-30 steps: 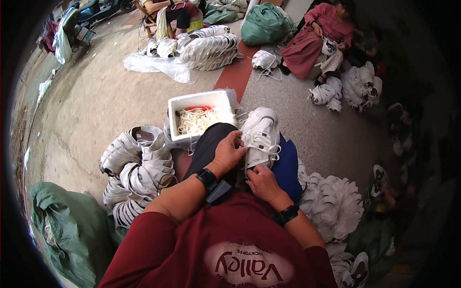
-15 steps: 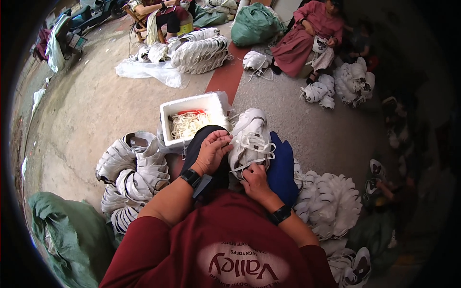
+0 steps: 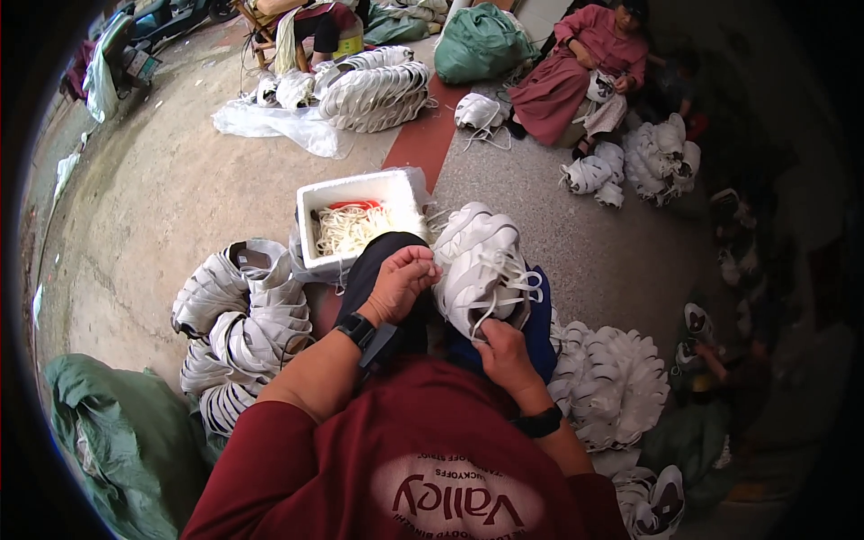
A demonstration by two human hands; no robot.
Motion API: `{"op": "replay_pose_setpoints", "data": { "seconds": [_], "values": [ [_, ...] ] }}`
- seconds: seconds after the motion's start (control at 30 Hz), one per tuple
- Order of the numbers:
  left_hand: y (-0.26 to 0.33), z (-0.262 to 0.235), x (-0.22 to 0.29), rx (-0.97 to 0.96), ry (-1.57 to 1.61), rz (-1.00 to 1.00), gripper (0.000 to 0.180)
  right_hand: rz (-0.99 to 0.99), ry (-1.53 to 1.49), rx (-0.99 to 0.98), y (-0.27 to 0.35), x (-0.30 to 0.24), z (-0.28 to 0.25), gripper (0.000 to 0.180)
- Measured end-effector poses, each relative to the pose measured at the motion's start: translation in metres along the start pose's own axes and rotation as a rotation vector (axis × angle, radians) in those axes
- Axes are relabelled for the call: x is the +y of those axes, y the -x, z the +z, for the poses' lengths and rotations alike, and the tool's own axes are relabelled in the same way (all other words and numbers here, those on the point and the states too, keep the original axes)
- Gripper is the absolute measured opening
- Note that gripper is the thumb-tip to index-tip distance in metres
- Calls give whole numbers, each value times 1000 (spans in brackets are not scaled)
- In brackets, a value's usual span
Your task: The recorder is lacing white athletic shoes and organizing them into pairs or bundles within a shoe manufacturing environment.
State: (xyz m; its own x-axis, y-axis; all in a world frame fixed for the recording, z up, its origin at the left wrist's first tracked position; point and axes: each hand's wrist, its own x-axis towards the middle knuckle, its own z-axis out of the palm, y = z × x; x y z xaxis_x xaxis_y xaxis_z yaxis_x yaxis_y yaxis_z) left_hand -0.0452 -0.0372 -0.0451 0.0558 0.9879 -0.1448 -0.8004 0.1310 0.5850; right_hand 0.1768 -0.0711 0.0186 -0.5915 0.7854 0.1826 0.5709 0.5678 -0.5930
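gripping the white shoe (image 3: 468,256) by its near opening edge, just over blue cloth (image 3: 543,337)!
closing the right hand (image 3: 506,353) there, below loose laces (image 3: 510,270); curling the left hand (image 3: 405,281) beside the shoe's left edge, impossible to tell whether around anything; near the foam box (image 3: 407,202) rim, with open floor (image 3: 562,238) off right.

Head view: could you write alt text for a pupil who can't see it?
The wearer's right hand touches the opening end of a white laced shoe, with the left hand beside the shoe. Ahead stands a white foam box of pale laces; piles of white shoes lie to both sides, and a person in red sits beyond.
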Motion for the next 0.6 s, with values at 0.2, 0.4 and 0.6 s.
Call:
{"op": "replay_pose_setpoints", "data": {
  "seconds": [0.2, 0.4, 0.6],
  "values": [
    [1, -2, -4, -16, -55, -21, 11, -73, 195, -37, -8, 6, 41, 19],
    [-1, -5, -5, -27, -153, -32, 11, -78, 391, 12, -13, 19, 50, 23],
    [5, -8, 3, -9, -106, -23, 11, 384, -523, 345, -10, 36, -26, 47]
  ]
}}
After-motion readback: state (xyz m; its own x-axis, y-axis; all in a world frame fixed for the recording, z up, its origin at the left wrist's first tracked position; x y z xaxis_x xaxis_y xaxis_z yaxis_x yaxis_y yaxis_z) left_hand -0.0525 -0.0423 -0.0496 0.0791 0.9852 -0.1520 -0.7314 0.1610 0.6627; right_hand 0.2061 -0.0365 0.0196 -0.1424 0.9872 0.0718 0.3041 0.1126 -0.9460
